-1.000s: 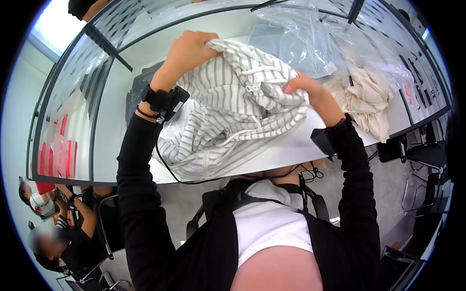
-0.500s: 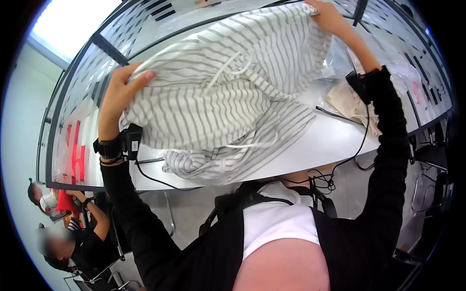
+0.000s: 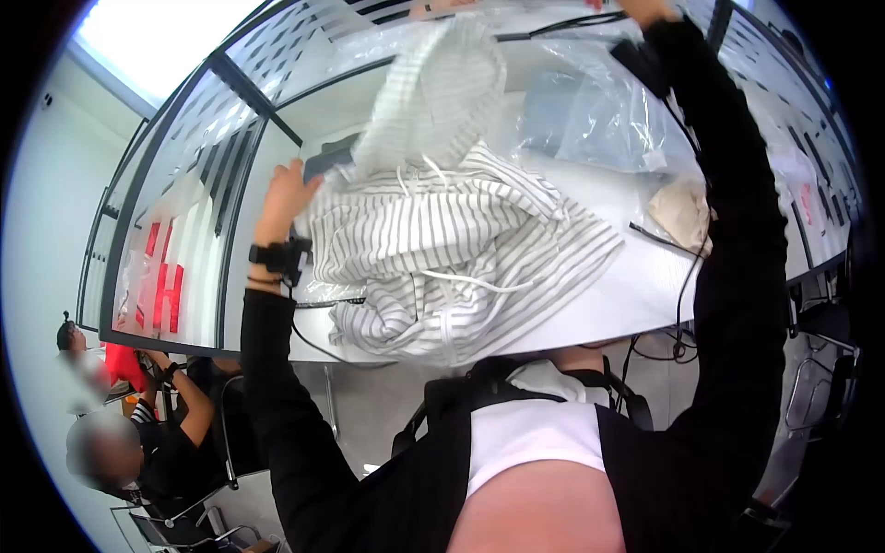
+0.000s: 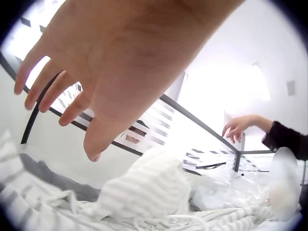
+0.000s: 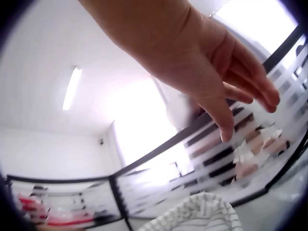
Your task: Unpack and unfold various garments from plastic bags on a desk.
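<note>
A white garment with grey stripes and white cords [image 3: 419, 230] lies bunched over the table's front. One blurred part of it [image 3: 433, 97] stands up in the air, touched by neither hand. My left hand [image 3: 288, 201] is beside the cloth's left edge, its fingers spread and holding nothing in the left wrist view. Raised at the top right of the head view, my right hand [image 3: 645, 9] is partly cut off by the frame. In the right wrist view its fingers bend loosely with nothing between them, above the rising striped cloth [image 5: 207, 216].
Clear plastic bags [image 3: 608, 120] lie at the back right, near a beige cloth [image 3: 680, 214]. Dark folded fabric [image 3: 330, 158] is behind the garment at left. Black-framed panels [image 3: 249, 88] border the white table [image 3: 590, 323]. Thin black cables run from both wrists. Another person sits at lower left.
Both hands gripped the garment and spread it wide; now both have let go. The right hand has gone up and out to the right. The cloth is falling into a heap, one part still up.
</note>
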The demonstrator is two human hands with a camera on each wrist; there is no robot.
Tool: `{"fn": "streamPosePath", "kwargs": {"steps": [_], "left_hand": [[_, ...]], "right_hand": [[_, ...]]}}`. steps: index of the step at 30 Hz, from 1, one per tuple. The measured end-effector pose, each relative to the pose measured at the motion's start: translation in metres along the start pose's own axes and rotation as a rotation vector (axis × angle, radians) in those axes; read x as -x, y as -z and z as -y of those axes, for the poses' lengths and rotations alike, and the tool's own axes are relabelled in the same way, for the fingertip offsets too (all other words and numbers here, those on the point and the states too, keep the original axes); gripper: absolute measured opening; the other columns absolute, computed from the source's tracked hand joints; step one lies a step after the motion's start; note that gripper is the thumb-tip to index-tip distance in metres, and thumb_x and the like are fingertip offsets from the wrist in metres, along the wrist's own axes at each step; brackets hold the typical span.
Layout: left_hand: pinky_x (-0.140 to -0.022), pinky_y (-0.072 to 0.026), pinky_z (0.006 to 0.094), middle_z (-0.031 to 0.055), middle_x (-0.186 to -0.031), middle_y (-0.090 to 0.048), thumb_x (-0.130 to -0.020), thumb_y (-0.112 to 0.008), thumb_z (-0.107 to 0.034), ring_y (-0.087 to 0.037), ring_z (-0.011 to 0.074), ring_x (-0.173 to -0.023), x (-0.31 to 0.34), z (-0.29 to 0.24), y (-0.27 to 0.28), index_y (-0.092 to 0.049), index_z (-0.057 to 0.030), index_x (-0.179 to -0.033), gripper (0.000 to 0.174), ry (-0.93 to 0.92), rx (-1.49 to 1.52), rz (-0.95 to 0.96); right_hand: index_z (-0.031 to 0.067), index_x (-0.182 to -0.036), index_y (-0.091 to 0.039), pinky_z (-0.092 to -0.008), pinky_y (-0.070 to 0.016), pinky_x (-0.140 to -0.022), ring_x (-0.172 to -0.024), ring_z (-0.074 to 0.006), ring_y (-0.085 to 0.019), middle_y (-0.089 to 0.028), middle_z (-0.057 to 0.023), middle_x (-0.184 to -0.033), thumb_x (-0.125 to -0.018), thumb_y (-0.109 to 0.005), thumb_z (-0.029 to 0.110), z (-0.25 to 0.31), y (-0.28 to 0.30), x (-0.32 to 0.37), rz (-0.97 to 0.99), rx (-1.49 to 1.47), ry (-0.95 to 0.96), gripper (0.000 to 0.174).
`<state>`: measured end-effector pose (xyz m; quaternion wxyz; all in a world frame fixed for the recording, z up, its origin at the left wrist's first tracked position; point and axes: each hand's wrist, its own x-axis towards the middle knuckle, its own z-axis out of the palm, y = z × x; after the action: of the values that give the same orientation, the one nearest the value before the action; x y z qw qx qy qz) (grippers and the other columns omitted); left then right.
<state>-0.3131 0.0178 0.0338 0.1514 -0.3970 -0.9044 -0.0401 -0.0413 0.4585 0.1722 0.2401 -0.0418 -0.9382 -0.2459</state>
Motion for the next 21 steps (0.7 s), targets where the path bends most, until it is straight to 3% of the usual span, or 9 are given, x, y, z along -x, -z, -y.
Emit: {"fn": "streamPosePath", "kwargs": {"steps": [2,3,6,9,10,12,14,16,21], "left_hand": [[-0.081,-0.0447,0.0433,0.0170,-0.107,-0.056,-0.079,-0.063,-0.040,-0.056,0.0355,-0.094,0.017,-0.004,0.001,-0.053,-0.0020,-0.108,0.049,-0.194,0.163,-0.015],[-0.082,-0.0443,0.0427,0.0178,-0.109,-0.054,-0.079,-0.064,-0.041,-0.055,0.0353,-0.096,0.029,-0.009,0.000,-0.052,-0.0021,-0.109,0.051,-0.289,0.246,-0.017],[-0.095,-0.0386,0.0412,0.0265,-0.122,-0.046,-0.073,-0.068,-0.049,-0.045,0.0376,-0.115,0.062,-0.033,0.004,-0.047,-0.0017,-0.122,0.071,-0.276,0.421,0.262],[-0.099,-0.0346,0.0436,0.0303,-0.132,-0.034,-0.070,-0.069,-0.052,-0.035,0.0422,-0.123,0.081,-0.026,-0.015,-0.037,-0.0021,-0.131,0.086,-0.120,0.313,0.432],[-0.099,-0.0343,0.0444,0.0310,-0.134,-0.030,-0.068,-0.070,-0.053,-0.033,0.0441,-0.123,0.090,-0.027,-0.015,-0.034,-0.0027,-0.132,0.088,-0.042,0.300,0.412],[-0.099,-0.0337,0.0461,0.0325,-0.137,-0.023,-0.066,-0.071,-0.054,-0.030,0.0480,-0.124,0.109,-0.031,-0.015,-0.029,-0.0039,-0.135,0.095,0.109,0.273,0.368],[-0.099,-0.0331,0.0495,0.0286,-0.140,-0.018,-0.067,-0.072,-0.049,-0.029,0.0479,-0.124,0.136,-0.037,-0.003,-0.028,-0.0069,-0.135,0.091,-0.072,0.304,0.167],[-0.100,-0.0308,0.0502,0.0242,-0.140,-0.021,-0.062,-0.077,-0.044,-0.028,0.0448,-0.125,0.162,-0.051,0.026,-0.031,-0.0082,-0.133,0.092,-0.317,0.419,0.198],[-0.099,-0.0321,0.0458,0.0180,-0.131,-0.033,-0.046,-0.085,-0.031,-0.031,0.0406,-0.123,0.226,-0.054,0.020,-0.043,-0.0105,-0.120,0.087,-0.289,0.438,0.336]], "right_hand": [[0.0031,-0.090,-0.063,-0.0393,-0.0487,-0.064,-0.072,-0.0352,-0.061,-0.064,-0.0171,-0.078,-0.077,-0.063,0.033,0.079,0.018,0.028,0.107,-0.084,-0.069,0.033],[0.0090,-0.098,-0.055,-0.0432,-0.0454,-0.070,-0.084,-0.0332,-0.057,-0.059,-0.0155,-0.085,-0.077,-0.060,0.019,0.085,0.023,0.018,0.170,-0.037,-0.104,0.023],[0.0117,-0.108,-0.057,-0.0416,-0.0468,-0.071,-0.082,-0.0297,-0.059,-0.061,-0.0119,-0.079,-0.079,-0.062,0.034,0.172,0.019,0.073,0.385,-0.573,-0.057,0.037],[0.0059,-0.121,-0.046,-0.0411,-0.0441,-0.084,-0.108,-0.0289,-0.050,-0.046,-0.0149,-0.124,-0.074,-0.067,0.040,0.231,0.004,0.112,0.466,-0.698,0.134,0.062],[0.0059,-0.122,-0.045,-0.0422,-0.0420,-0.087,-0.112,-0.0309,-0.047,-0.043,-0.0166,-0.126,-0.072,-0.069,0.040,0.244,0.002,0.123,0.385,-0.650,0.185,0.065],[0.0060,-0.123,-0.044,-0.0444,-0.0379,-0.093,-0.120,-0.0350,-0.039,-0.036,-0.0198,-0.131,-0.067,-0.072,0.039,0.258,0.001,0.142,0.218,-0.552,0.283,0.071],[0.0039,-0.124,-0.042,-0.0476,-0.0321,-0.097,-0.123,-0.0404,-0.032,-0.031,-0.0244,-0.133,-0.061,-0.075,0.038,0.263,0.017,0.158,0.070,-0.608,0.364,0.078],[0.0013,-0.122,-0.043,-0.0473,-0.0314,-0.098,-0.123,-0.0401,-0.033,-0.032,-0.0239,-0.133,-0.061,-0.075,0.039,0.262,0.021,0.182,0.135,-0.707,0.381,0.078],[0.0014,-0.116,-0.047,-0.0463,-0.0320,-0.098,-0.122,-0.0387,-0.035,-0.033,-0.0226,-0.133,-0.064,-0.075,0.030,0.248,0.010,0.242,0.260,-0.732,0.122,0.066]]}}
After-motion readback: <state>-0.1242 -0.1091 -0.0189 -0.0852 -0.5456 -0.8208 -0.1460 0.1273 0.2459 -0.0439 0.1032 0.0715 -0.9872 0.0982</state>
